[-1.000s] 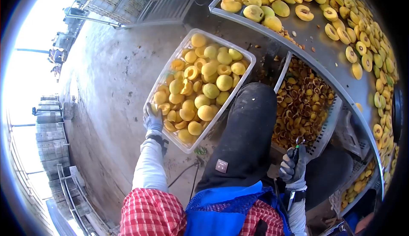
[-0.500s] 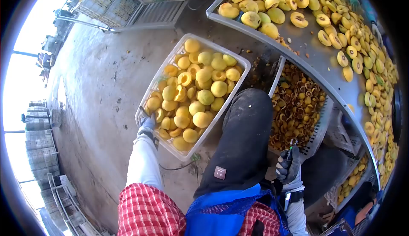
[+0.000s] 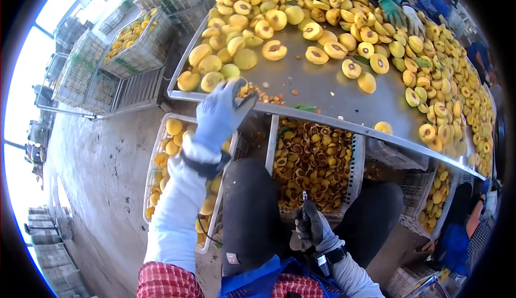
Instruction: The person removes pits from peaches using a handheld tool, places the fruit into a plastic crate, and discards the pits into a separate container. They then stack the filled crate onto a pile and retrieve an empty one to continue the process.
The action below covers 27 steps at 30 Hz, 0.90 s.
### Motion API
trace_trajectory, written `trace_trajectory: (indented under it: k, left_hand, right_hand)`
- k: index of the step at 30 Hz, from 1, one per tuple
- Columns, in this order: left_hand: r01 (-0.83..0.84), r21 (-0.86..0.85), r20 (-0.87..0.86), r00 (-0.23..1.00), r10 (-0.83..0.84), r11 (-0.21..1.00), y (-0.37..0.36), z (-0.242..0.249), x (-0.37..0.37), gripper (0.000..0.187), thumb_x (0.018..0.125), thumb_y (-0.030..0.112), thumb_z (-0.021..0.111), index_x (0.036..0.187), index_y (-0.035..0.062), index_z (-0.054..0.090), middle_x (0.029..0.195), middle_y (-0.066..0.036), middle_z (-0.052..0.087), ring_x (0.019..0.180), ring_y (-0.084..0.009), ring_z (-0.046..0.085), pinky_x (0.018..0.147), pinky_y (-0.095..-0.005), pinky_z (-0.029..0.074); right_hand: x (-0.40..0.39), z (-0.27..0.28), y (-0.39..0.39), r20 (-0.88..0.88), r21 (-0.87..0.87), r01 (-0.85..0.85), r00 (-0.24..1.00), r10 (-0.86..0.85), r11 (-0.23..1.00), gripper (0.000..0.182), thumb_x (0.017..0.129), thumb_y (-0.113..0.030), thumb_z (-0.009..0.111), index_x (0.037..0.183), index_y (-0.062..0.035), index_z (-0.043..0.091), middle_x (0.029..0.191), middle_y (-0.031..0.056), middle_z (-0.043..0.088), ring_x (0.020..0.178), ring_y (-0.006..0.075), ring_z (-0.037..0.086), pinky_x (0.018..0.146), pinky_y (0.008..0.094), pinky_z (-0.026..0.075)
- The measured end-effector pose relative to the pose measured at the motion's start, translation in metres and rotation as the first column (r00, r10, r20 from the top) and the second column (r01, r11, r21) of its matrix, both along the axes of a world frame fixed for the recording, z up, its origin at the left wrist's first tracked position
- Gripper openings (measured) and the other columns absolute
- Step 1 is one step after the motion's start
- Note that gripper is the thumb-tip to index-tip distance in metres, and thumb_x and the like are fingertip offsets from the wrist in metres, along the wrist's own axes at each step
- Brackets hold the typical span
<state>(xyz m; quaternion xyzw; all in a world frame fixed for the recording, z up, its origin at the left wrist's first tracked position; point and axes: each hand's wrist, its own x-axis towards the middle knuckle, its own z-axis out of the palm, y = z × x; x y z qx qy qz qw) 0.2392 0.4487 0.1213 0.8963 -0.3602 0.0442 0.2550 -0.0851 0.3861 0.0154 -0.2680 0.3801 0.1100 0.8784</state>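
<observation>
My left hand (image 3: pixel 221 110), in a light grey-blue glove, is raised at the near edge of the metal table (image 3: pixel 306 96). Its thumb and fingers are spread beside some orange fruit scraps (image 3: pixel 262 94), with nothing visible between them. Halved yellow peaches (image 3: pixel 274 50), many with brown pits, lie just beyond. Low in front of my body, my right hand (image 3: pixel 312 226) in a dark grey glove is wrapped round a small hand tool (image 3: pixel 305 196) with a metal tip pointing up. Beyond that hand sits a crate (image 3: pixel 359 163) of brown-and-orange fruit scraps.
A white crate (image 3: pixel 145 193) of yellow peaches stands on the floor under my left arm. Stacked crates (image 3: pixel 129 64) fill the back left. Across the table, another person's gloved hands (image 3: pixel 403 18) reach into the peach pile. Another crate (image 3: pixel 449 204) is at right.
My left hand has left the rim of the peach crate and risen to the table edge. The view has turned toward the table. My right hand keeps its tool low.
</observation>
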Motion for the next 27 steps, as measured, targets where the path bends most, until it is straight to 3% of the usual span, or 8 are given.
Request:
trace_trajectory:
  k: [7, 8, 11, 15, 19, 20, 24, 27]
  left_hand:
    - [-0.034, 0.538, -0.017, 0.999, 0.051, 0.842, -0.168, -0.034, 0.125, 0.073, 0.078, 0.062, 0.056, 0.132, 0.0142, 0.043, 0.123, -0.014, 0.057, 0.114, -0.0327, 0.053, 0.094, -0.0419, 0.043]
    - [0.183, 0.368, -0.207, 0.972, -0.111, 0.912, -0.175, -0.073, 0.154, 0.075, 0.077, 0.051, 0.066, 0.137, 0.0142, 0.038, 0.123, -0.015, 0.057, 0.114, -0.0341, 0.052, 0.098, -0.0412, 0.04]
    - [0.289, -0.184, -0.422, 0.84, -0.341, 0.94, -0.196, -0.135, 0.163, 0.067, 0.073, 0.024, 0.077, 0.131, 0.015, 0.045, 0.114, -0.009, 0.061, 0.103, -0.022, 0.057, 0.089, -0.0351, 0.048]
    - [0.433, -0.104, -0.714, 0.594, -0.37, 0.895, -0.194, -0.074, 0.071, 0.052, 0.072, 0.021, 0.074, 0.12, 0.016, 0.056, 0.116, -0.01, 0.059, 0.103, -0.0232, 0.058, 0.086, -0.0365, 0.048]
    - [0.556, -0.191, -0.198, 0.786, -0.586, 0.809, -0.143, -0.026, -0.032, 0.06, 0.072, 0.002, 0.071, 0.128, 0.0038, 0.049, 0.117, -0.006, 0.054, 0.097, -0.0141, 0.057, 0.083, -0.0269, 0.048]
    - [0.42, -0.419, -0.406, 0.706, -0.58, 0.805, -0.128, -0.031, -0.055, 0.067, 0.072, 0.002, 0.072, 0.132, -0.0019, 0.042, 0.124, -0.008, 0.052, 0.117, -0.0186, 0.048, 0.098, -0.0318, 0.041]
    - [-0.172, -0.604, -0.788, 0.273, -0.552, 0.778, -0.082, -0.041, -0.129, 0.063, 0.076, -0.002, 0.07, 0.132, -0.0006, 0.041, 0.12, -0.009, 0.053, 0.111, -0.0176, 0.053, 0.095, -0.0302, 0.044]
    - [-0.262, -0.588, -0.808, 0.247, -0.535, 0.765, -0.066, -0.037, -0.162, 0.049, 0.084, 0.005, 0.064, 0.128, -0.0001, 0.044, 0.115, -0.009, 0.056, 0.105, -0.015, 0.055, 0.092, -0.0275, 0.045]
  right_hand:
    - [-0.01, -0.011, -0.028, -0.105, 0.019, 0.132, 0.986, -0.129, 0.991, 0.053, 0.085, -0.062, 0.053, 0.086, -0.0091, 0.054, 0.056, -0.001, 0.044, 0.04, 0.0102, 0.037, 0.037, 0.0242, 0.029]
    - [-0.008, -0.008, -0.031, -0.108, 0.027, 0.139, 0.985, -0.136, 0.99, 0.053, 0.085, -0.062, 0.053, 0.085, -0.009, 0.054, 0.055, -0.0012, 0.044, 0.039, 0.0103, 0.037, 0.037, 0.0244, 0.03]
    - [-0.005, -0.01, -0.037, -0.089, 0.082, 0.171, 0.983, -0.163, 0.982, 0.054, 0.084, -0.062, 0.054, 0.085, -0.0083, 0.053, 0.055, -0.0013, 0.044, 0.039, 0.0103, 0.038, 0.036, 0.0244, 0.031]
    - [-0.001, -0.01, -0.043, 0.018, -0.011, 0.288, 0.958, -0.287, 0.958, 0.048, 0.091, -0.053, 0.05, 0.088, -0.0055, 0.054, 0.055, -0.0002, 0.046, 0.037, 0.0106, 0.04, 0.034, 0.0235, 0.033]
    - [0.01, 0.023, -0.068, 0.199, -0.168, 0.389, 0.913, -0.355, 0.906, 0.034, 0.097, -0.036, 0.046, 0.096, -0.0031, 0.054, 0.059, 0.0005, 0.049, 0.037, 0.0101, 0.042, 0.033, 0.0223, 0.034]
    - [0.013, 0.033, -0.073, 0.253, -0.214, 0.402, 0.903, -0.347, 0.89, 0.031, 0.098, -0.033, 0.047, 0.097, -0.0029, 0.054, 0.061, 0.0005, 0.05, 0.037, 0.0098, 0.043, 0.033, 0.0221, 0.034]
    - [0.035, 0.044, -0.068, 0.385, -0.463, 0.599, 0.8, -0.46, 0.653, 0.013, 0.091, -0.007, 0.056, 0.101, -0.0009, 0.051, 0.086, 0.0098, 0.059, 0.07, 0.0151, 0.059, 0.06, 0.0249, 0.046]
    - [0.031, 0.051, -0.072, 0.184, -0.867, 0.196, 0.98, -0.071, 0.459, 0.024, 0.084, -0.016, 0.066, 0.096, -0.001, 0.051, 0.072, 0.0139, 0.058, 0.063, 0.0253, 0.061, 0.055, 0.0342, 0.046]
